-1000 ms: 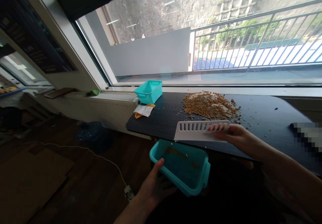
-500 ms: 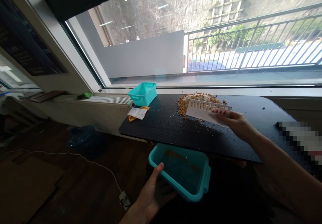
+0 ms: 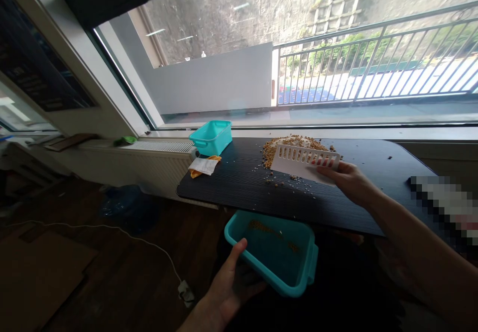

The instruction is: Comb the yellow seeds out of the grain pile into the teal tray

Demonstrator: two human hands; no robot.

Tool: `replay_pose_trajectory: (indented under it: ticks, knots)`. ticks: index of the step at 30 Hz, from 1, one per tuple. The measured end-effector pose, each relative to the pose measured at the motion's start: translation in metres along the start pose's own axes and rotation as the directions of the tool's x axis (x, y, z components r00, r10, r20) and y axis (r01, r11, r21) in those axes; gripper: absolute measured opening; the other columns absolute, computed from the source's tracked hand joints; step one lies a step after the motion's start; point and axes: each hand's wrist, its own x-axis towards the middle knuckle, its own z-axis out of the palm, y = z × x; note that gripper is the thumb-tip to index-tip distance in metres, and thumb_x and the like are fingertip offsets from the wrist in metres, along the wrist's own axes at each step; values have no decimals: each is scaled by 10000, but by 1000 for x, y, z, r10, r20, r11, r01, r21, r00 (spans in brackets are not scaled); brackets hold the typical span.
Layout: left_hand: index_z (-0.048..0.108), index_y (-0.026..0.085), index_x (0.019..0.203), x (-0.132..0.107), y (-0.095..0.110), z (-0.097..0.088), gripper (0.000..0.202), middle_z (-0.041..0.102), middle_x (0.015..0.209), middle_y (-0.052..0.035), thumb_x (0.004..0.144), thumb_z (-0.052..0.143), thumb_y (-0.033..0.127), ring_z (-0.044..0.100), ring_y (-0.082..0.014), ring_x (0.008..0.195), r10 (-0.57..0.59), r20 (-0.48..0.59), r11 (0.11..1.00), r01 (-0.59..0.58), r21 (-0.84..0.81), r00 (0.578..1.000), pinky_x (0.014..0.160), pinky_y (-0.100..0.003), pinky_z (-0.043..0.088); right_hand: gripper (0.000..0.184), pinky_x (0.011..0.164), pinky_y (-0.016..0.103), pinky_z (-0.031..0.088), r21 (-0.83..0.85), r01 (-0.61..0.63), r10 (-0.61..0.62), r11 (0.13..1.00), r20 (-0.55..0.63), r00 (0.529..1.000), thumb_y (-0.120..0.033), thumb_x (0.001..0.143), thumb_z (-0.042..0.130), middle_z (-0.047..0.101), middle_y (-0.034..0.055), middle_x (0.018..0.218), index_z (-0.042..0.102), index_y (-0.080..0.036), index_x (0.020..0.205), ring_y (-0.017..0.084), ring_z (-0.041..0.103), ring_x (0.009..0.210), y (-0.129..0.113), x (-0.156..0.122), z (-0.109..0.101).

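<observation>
My right hand (image 3: 341,175) grips one end of a white slotted plastic strip (image 3: 298,168), held just above the dark table (image 3: 224,187). Behind the strip lies a heap of tan, bean-like grains (image 3: 269,152) with a patch of white grains (image 3: 297,142) in it. Small pale grains are scattered in front. Below the table's front edge, my left hand (image 3: 231,282) holds a teal plastic basin (image 3: 278,275) by its near left side, thumb over the rim. Some tan grains (image 3: 261,226) lie on the basin's bottom.
A second teal basin (image 3: 212,140) stands at the table's back left. Before it lie a white paper and a yellow cloth (image 3: 203,166). A blurred object (image 3: 444,202) sits at the right. Behind is the window; a radiator (image 3: 168,165) and a white cord (image 3: 149,242) are at left.
The slotted strip in my right hand has shifted slightly left. The basin in my left hand has moved a little to the right.
</observation>
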Motion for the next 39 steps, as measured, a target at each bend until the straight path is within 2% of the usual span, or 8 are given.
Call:
replay_pose_trajectory:
  ticks: [9,12,17,20,24,30,34,39]
  knots:
    - [462,119,1248,3,-2,-1,660,576,1227,-175,731,625,495,558,-321,1109,5,-16,1000,-5,-16,1000,935,-455,448,357,915,389,462,-33,23,-22,999,6,1000,-465,498,793,728,28,885,723,-238,765,204,652,853,1,6,19]
    - [450,126,1257,4,-2,-2,669,573,1233,-174,726,632,491,560,-321,1108,0,-9,1000,-1,-22,1000,933,-456,452,305,899,381,475,-61,56,-56,997,-7,998,-457,536,772,726,26,897,721,-251,756,205,652,870,1,6,18]
    - [464,126,1238,6,-2,-4,659,575,1226,-175,728,619,514,560,-318,1107,-1,-4,1000,1,1,1000,941,-453,443,283,903,411,476,-85,-11,13,996,21,1000,-431,555,771,728,27,912,729,-268,782,224,659,872,-2,-6,6]
    - [471,124,1228,7,-3,-5,651,578,1217,-181,729,615,517,558,-318,1110,4,2,1000,-4,9,1000,941,-454,441,281,890,424,486,-71,-3,4,997,17,1000,-449,559,767,727,30,922,729,-273,775,240,662,874,-3,-13,4]
    - [476,126,1228,7,-3,-6,658,579,1218,-174,718,629,512,545,-321,1124,12,-5,1000,-12,16,1000,946,-456,437,293,895,405,482,-50,-3,6,999,61,998,-464,550,769,728,21,919,728,-281,775,229,659,886,2,-9,22]
    - [467,129,1241,7,0,-5,651,572,1227,-168,726,628,494,546,-326,1117,16,-17,1000,-16,-5,1000,931,-461,448,429,899,371,463,-48,-8,13,999,116,993,-509,501,780,729,37,900,728,-223,816,208,653,873,7,1,54]
    - [484,117,1221,7,3,-6,623,579,1212,-171,745,602,500,545,-316,1119,12,-23,1000,-12,17,1000,936,-440,447,425,871,373,480,-95,-21,37,995,170,985,-500,548,763,725,56,939,729,-212,860,229,651,897,2,-9,46]
    - [492,134,1215,7,5,-8,610,581,1210,-169,739,611,495,542,-311,1127,23,-11,999,-23,26,1000,942,-456,440,371,872,369,492,-97,1,11,995,123,992,-495,586,742,719,31,983,729,-269,880,236,648,935,0,-22,35]
